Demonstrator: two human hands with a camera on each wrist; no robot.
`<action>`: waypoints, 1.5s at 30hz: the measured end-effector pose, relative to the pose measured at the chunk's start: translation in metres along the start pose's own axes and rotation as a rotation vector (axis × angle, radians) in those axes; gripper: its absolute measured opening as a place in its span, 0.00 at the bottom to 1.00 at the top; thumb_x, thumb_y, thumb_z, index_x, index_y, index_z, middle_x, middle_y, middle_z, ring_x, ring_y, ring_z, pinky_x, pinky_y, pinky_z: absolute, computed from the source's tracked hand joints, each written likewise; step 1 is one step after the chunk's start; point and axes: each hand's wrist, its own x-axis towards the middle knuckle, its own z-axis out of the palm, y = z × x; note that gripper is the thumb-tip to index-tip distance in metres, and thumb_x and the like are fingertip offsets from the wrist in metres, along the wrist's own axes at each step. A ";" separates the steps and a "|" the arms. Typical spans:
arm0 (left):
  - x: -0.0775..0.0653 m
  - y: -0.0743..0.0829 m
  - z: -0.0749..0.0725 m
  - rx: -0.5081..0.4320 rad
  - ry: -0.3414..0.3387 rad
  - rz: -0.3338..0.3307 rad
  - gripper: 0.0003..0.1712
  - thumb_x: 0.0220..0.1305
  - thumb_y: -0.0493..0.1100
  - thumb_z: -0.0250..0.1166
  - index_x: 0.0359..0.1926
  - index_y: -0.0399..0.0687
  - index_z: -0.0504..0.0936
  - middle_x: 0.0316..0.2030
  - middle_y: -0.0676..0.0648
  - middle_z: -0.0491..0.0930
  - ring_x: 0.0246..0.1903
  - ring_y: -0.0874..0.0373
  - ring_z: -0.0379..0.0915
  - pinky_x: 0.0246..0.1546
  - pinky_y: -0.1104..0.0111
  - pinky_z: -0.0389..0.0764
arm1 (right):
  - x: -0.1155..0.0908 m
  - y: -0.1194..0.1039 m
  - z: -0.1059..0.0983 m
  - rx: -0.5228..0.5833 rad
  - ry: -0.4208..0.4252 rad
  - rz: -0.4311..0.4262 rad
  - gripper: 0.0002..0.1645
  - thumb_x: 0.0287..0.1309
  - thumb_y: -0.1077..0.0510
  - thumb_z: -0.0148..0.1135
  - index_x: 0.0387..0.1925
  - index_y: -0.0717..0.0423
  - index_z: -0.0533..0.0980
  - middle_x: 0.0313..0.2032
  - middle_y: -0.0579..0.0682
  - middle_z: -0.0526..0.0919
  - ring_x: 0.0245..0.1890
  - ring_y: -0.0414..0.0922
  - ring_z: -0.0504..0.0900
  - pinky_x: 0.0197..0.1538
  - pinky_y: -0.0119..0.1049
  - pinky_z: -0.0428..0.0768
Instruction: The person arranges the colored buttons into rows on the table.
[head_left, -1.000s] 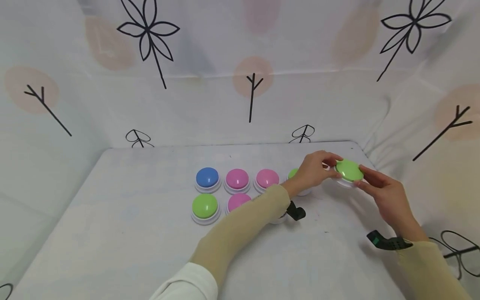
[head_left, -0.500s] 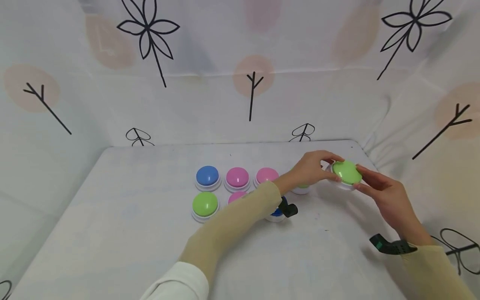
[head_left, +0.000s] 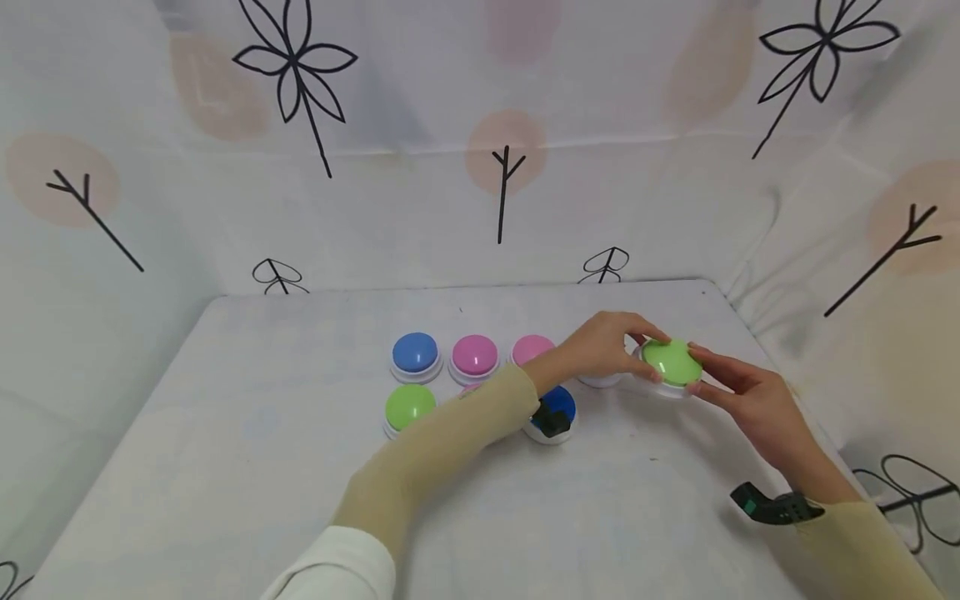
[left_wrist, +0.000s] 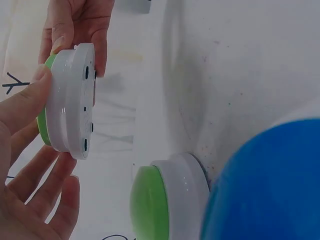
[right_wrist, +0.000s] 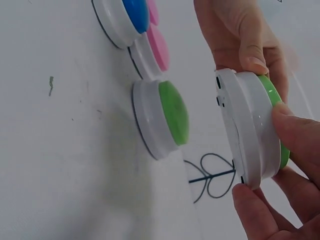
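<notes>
Both hands hold a green-topped push button (head_left: 672,362) from opposite sides, above the right part of the table. My left hand (head_left: 609,343) pinches its left rim, thumb on the near side. Fingers of my right hand (head_left: 757,408) grip the right rim. In the left wrist view its white base (left_wrist: 70,105) shows dark spots underneath and stands clear of the table. Another green button (right_wrist: 172,112) rests on the table below; my left hand mostly hides it in the head view. Close to my left wrist is a blue button (head_left: 561,407).
On the white table (head_left: 247,467) stand two rows of buttons: a blue button (head_left: 415,353), a pink button (head_left: 475,357) and another pink button (head_left: 532,348) behind, a green button (head_left: 410,407) in front. My left forearm covers part of the front row. Patterned cloth (head_left: 397,208) hangs behind.
Both hands have carried the green button left and slightly toward me. My left forearm has shifted left, so more of the front-row blue button shows and more of the front-row pink one is hidden.
</notes>
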 end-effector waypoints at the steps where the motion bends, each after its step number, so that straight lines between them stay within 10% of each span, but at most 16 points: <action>1: -0.002 -0.001 0.001 0.015 -0.009 0.000 0.34 0.52 0.60 0.76 0.61 0.66 0.81 0.54 0.66 0.77 0.50 0.73 0.69 0.46 0.83 0.67 | -0.001 0.000 0.002 0.000 -0.003 -0.005 0.35 0.64 0.54 0.67 0.69 0.60 0.68 0.64 0.42 0.76 0.56 0.22 0.70 0.47 0.18 0.75; 28: -0.045 -0.021 0.011 0.153 -0.074 0.116 0.32 0.54 0.59 0.76 0.60 0.60 0.82 0.54 0.62 0.78 0.44 0.72 0.69 0.44 0.84 0.66 | -0.011 0.005 0.038 0.106 -0.154 -0.047 0.30 0.59 0.59 0.71 0.62 0.64 0.75 0.61 0.38 0.78 0.57 0.20 0.70 0.50 0.19 0.76; 45: -0.055 -0.026 0.024 0.205 -0.125 0.015 0.33 0.52 0.60 0.77 0.60 0.63 0.81 0.50 0.63 0.76 0.43 0.70 0.69 0.43 0.81 0.69 | -0.007 0.014 0.051 0.131 -0.246 0.022 0.31 0.56 0.58 0.73 0.61 0.63 0.76 0.67 0.62 0.70 0.55 0.23 0.72 0.52 0.26 0.78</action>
